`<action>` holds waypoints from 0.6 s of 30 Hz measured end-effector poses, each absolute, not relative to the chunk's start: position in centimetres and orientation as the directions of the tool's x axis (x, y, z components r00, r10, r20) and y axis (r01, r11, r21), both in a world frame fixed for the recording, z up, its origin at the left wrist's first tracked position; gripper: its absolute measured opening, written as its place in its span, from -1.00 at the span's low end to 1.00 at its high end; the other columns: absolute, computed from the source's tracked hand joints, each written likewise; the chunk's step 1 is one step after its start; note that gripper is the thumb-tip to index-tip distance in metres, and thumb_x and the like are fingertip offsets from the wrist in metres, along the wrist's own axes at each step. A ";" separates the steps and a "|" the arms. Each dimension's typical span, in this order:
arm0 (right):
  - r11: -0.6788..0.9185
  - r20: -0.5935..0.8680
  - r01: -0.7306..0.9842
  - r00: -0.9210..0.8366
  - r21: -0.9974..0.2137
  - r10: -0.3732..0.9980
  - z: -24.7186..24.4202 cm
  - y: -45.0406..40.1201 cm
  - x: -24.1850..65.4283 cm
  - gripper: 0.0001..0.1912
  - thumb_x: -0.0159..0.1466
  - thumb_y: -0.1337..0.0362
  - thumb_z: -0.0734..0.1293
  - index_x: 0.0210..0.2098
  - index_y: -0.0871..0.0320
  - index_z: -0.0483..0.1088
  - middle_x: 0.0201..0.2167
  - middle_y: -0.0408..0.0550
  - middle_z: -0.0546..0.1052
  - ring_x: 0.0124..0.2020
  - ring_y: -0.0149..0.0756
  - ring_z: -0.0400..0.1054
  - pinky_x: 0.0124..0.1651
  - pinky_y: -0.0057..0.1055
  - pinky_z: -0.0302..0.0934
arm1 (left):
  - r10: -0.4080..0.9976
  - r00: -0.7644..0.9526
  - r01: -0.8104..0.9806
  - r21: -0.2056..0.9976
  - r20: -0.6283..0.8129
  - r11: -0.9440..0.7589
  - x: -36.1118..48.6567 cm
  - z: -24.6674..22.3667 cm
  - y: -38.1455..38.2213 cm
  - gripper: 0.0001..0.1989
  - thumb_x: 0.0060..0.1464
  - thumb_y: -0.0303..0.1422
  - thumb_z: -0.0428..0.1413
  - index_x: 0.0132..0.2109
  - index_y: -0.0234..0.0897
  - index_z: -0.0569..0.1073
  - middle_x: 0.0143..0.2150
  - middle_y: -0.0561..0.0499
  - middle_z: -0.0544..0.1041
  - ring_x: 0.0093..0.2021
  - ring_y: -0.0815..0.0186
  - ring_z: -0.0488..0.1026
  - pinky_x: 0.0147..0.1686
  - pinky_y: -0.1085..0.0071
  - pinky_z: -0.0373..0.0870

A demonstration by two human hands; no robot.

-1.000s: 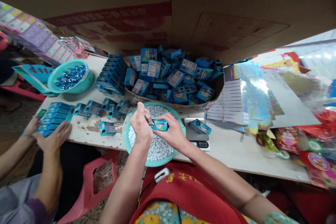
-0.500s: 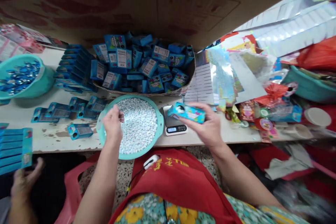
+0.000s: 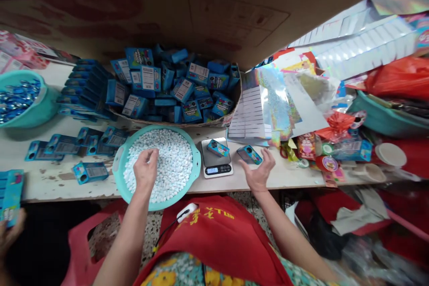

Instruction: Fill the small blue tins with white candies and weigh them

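Observation:
My left hand (image 3: pixel 146 169) is closed above the turquoise basin (image 3: pixel 196 161) of small white candies (image 3: pixel 170 156); whatever its fingers hold is too small to make out. One blue box (image 3: pixel 218 148) lies on the platform of the digital scale (image 3: pixel 217 167), to the right of the basin. Just right of the scale, a second blue box (image 3: pixel 250 155) rests on the table. Beside that box, my right hand (image 3: pixel 259 170) has its thumb and fingers spread, with nothing held between them.
Behind the basin is a carton (image 3: pixel 150 123) full of blue boxes. More blue boxes (image 3: pixel 63 144) lie left, near a basin of blue-wrapped candies (image 3: pixel 50 105). Shiny sheets (image 3: pixel 278 103) lie right. Another person's hand (image 3: pixel 13 230) holds blue boxes at lower left.
The box in my right hand has been let go, and that hand has opened. Two boxes now show, on the scale and beside it. The whole view has shifted slightly.

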State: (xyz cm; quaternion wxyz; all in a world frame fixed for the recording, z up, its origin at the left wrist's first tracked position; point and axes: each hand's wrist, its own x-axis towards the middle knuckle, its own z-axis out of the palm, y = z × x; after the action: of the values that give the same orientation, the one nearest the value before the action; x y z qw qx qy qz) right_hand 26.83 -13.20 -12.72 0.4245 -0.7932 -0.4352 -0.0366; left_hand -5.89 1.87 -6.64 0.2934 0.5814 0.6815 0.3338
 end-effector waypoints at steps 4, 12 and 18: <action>-0.210 0.192 0.618 0.519 -0.758 0.833 -12.0 -9.4 23.2 -0.32 0.04 -0.03 0.42 0.03 0.22 0.24 -0.06 0.17 0.42 -0.02 -0.04 0.31 0.01 -0.06 0.22 | 0.985 -0.162 0.476 0.870 -0.058 0.129 -4.8 -6.8 1.5 -0.71 0.05 -0.14 0.08 -0.28 -0.28 0.50 -0.30 -0.01 0.52 -0.21 0.24 0.43 -0.12 0.36 0.31; 0.097 0.285 0.635 0.201 -0.766 0.937 -0.8 -3.5 18.7 -0.66 0.09 0.10 0.43 -0.19 0.12 0.40 -0.25 -0.05 0.48 -0.20 -0.20 0.36 -0.11 -0.25 0.23 | 0.898 -0.033 -0.379 0.837 -0.439 0.395 -2.6 -2.5 1.5 -0.60 -0.03 -0.05 0.16 -0.24 -0.32 0.48 -0.19 -0.12 0.53 -0.18 0.20 0.48 -0.17 0.34 0.37; 0.325 0.254 0.708 -0.208 -0.627 0.945 2.3 0.0 13.0 -0.71 0.10 0.17 0.45 -0.19 0.10 0.45 -0.34 -0.07 0.51 -0.27 -0.19 0.38 -0.17 -0.26 0.18 | 0.773 0.060 -0.796 0.438 -0.631 0.419 -1.6 -0.6 3.2 -0.57 0.16 -0.09 -0.03 -0.35 -0.40 0.47 -0.35 -0.16 0.52 -0.29 0.25 0.49 -0.17 0.34 0.38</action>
State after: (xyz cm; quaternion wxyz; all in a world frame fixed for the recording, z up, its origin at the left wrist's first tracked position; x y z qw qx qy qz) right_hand 12.98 0.04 2.33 0.3082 -0.5485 -0.7532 0.1920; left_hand -1.62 3.19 -0.62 0.7278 -0.0133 0.4240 0.5389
